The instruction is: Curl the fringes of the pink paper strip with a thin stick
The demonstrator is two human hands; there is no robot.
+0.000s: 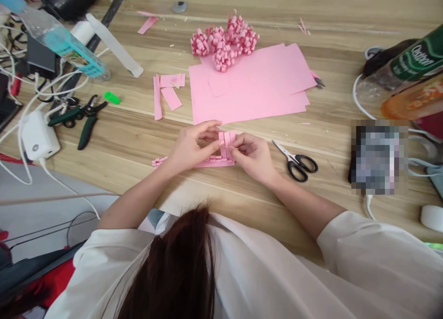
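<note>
Both my hands work on a fringed pink paper strip [226, 146] in front of me. Its cut tabs stand upright at the right end, while the rest runs left beneath my left hand [192, 148], with small folded loops along it. The left thumb and fingers close around the tabs from the left. My right hand [252, 155] pinches the same tabs from the right. Just right of that hand lie black-handled scissors [296, 162], blades partly apart. Beyond my hands, several curled pink paper flowers [223, 44] rest on pink paper sheets [249, 93].
Pink scraps [171, 97] lie left of the sheets. Green-handled pruners [86, 118], a green cap [111, 97], a white charger [39, 136] and tangled cables crowd the left. Bottles [408, 69] and a blurred-out phone [375, 157] with a cable stand or lie at right.
</note>
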